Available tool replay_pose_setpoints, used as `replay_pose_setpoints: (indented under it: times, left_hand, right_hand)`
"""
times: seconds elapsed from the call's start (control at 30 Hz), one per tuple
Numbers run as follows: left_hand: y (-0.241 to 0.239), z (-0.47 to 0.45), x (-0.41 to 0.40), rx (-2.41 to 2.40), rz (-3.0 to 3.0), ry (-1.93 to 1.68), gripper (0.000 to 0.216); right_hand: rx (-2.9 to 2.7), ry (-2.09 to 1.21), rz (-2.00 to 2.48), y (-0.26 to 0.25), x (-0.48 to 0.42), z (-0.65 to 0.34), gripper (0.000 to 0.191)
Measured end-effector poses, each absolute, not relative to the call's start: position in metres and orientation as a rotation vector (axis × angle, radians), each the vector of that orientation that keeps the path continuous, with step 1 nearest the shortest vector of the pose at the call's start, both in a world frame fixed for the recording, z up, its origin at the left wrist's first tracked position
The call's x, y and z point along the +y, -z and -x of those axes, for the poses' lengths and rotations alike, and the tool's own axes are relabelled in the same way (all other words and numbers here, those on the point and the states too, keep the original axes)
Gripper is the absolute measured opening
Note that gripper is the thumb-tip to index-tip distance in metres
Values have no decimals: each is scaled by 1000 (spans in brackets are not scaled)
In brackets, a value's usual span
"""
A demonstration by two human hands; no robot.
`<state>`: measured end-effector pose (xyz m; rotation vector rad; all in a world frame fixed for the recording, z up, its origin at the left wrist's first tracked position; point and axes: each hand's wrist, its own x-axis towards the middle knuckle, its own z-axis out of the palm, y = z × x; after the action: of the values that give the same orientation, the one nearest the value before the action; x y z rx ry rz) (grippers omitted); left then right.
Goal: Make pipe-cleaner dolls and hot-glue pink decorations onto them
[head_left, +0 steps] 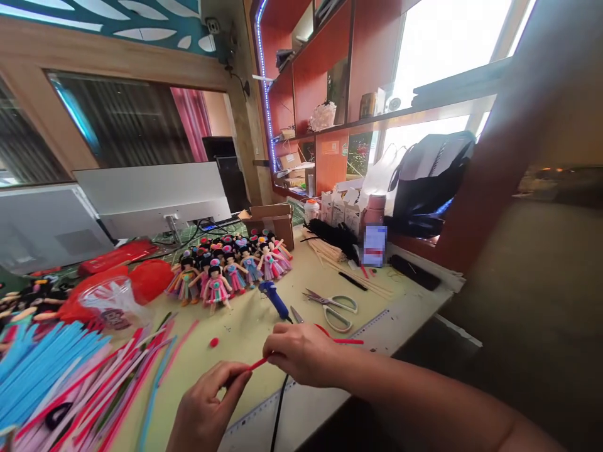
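Both my hands hold one red pipe cleaner (258,363) over the yellow cutting mat (245,326). My left hand (207,405) pinches its near end with closed fingers. My right hand (301,353) is closed round its middle, and the far end (348,341) sticks out to the right. A small red pompom (214,342) lies on the mat just beyond my left hand. A blue glue gun (274,299) lies just past my right hand, its black cord (279,408) running under my wrist.
Several small dolls (230,267) stand in a group at the mat's back. Scissors (332,306) lie to the right. Blue, pink and red pipe cleaners (61,383) are heaped at left, by a clear cup (110,304). Two monitors (155,198), a cardboard box (271,220) and shelves stand behind.
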<state>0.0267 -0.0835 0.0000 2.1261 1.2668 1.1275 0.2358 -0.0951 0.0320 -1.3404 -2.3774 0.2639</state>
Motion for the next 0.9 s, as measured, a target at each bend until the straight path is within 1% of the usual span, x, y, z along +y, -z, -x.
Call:
replay_pose_setpoints:
  times: [0.2, 0.37, 0.5, 0.67, 0.77, 0.9]
  left_hand:
    - [-11, -20, -94, 1309, -2019, -987, 28]
    - [-13, -9, -85, 1356, -1758, -1029, 29]
    - [-17, -11, -81, 1310, -1952, -1022, 25]
    - [-24, -20, -86, 1310, -2099, -814, 20]
    - [-19, -22, -92, 1349, -2104, -701, 17]
    - [-6, -22, -102, 1334, -2086, -562, 15]
  right_hand:
    - [-2271, -325, 1175, -28, -95, -240, 16]
    - [-2196, -325, 1189, -27, -88, -244, 15]
    - [-2266, -239, 1192, -26, -86, -238, 17]
    - [-2359, -70, 1121, -21, -86, -230, 25]
    - [-2419, -9, 1095, -15, -88, -229, 27]
    - [-2543, 35, 1035, -6, -95, -230, 24]
